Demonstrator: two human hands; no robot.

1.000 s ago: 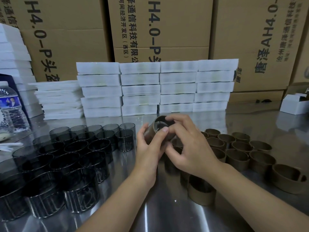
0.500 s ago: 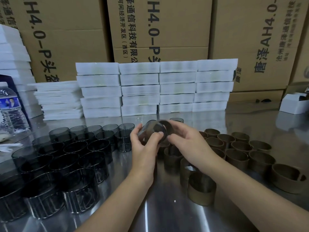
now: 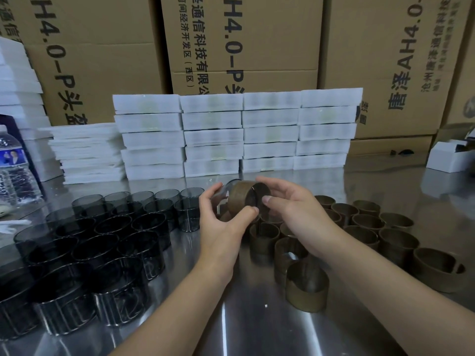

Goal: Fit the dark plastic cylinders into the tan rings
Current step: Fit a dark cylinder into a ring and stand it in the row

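1. Left hand [image 3: 221,227] pinches the dark cylinder [image 3: 220,196], partly inside the tan ring [image 3: 240,199], above the table's [image 3: 257,330] middle.
2. Right hand [image 3: 295,210] grips the ring's right end, likely bracing against the push.

Dark cylinders [image 3: 151,222], left of frame: roughly two dozen on the surface [image 3: 257,330]; overlap blocks an exact count. Tan rings [image 3: 398,246], right: about fifteen standing. Held cylinder [image 3: 221,195]: one. Held ring [image 3: 241,196]: one. White boxes [image 3: 213,136], centre: four stacks of five, twenty. Large cartons [image 3: 257,34]: three. Water bottle [image 3: 12,170]: one. Hands: two, left hand [image 3: 221,227] and right hand [image 3: 295,214].
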